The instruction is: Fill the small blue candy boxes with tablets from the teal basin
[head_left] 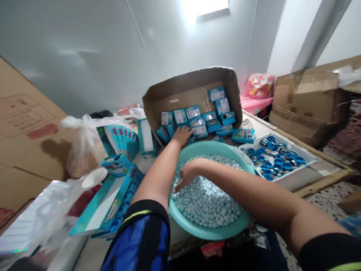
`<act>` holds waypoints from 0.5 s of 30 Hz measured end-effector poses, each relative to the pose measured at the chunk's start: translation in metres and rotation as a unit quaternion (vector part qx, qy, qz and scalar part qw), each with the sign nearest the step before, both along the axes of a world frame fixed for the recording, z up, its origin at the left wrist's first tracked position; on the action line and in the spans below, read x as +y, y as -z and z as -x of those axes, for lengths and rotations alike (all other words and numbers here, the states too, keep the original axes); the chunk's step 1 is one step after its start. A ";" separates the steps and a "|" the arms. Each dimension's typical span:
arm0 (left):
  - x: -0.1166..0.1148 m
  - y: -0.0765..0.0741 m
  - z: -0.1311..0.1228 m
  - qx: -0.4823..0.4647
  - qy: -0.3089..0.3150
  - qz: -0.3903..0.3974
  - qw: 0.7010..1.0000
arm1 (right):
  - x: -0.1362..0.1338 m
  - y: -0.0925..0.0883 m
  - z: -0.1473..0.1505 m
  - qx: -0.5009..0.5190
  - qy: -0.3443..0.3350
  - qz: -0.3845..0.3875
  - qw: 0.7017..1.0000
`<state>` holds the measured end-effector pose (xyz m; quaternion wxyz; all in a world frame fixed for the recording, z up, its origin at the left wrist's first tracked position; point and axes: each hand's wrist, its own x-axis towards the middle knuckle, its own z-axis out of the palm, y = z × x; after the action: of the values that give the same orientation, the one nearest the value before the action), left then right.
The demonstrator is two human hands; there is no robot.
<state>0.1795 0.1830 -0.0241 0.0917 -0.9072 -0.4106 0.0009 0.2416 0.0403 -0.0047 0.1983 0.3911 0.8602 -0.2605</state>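
Note:
A teal basin (241,156) full of small pale blue and white tablets (208,203) sits in front of me. My right hand (182,178) is down among the tablets at the basin's left side, fingers curled as if pinching some. My left hand (182,134) reaches past the basin into a tipped brown cardboard box (191,88) and rests, fingers spread, on the small blue packets (197,120) piled inside.
A white tray (296,177) of blue round tins lies to the right. Display cartons (113,203), a fan of blue cards (124,139) and a plastic bag (81,146) stand left. Large cardboard boxes (307,101) sit at the far right; a wall rises behind.

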 end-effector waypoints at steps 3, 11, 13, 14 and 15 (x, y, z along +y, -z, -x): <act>0.001 0.001 0.003 -0.030 -0.006 0.000 1.000 | -0.008 -0.003 0.004 -0.005 -0.004 0.015 1.000; -0.062 -0.036 0.032 -0.510 -0.106 -0.054 0.852 | -0.022 0.005 0.011 0.010 -0.001 -0.007 1.000; -0.088 -0.037 0.035 -0.678 -0.075 0.038 0.731 | -0.022 0.009 0.010 0.006 -0.001 -0.014 1.000; -0.100 -0.034 0.035 -0.720 -0.066 0.095 0.685 | -0.023 0.012 0.009 0.025 0.008 -0.034 0.999; -0.111 -0.030 0.035 -0.743 -0.065 0.143 0.651 | -0.026 0.014 0.006 0.059 0.026 -0.068 0.996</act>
<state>0.1447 0.0718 0.0060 -0.3749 -0.5777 -0.3938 -0.6087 0.2353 0.0147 -0.0191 0.1131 0.4094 0.8758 -0.2292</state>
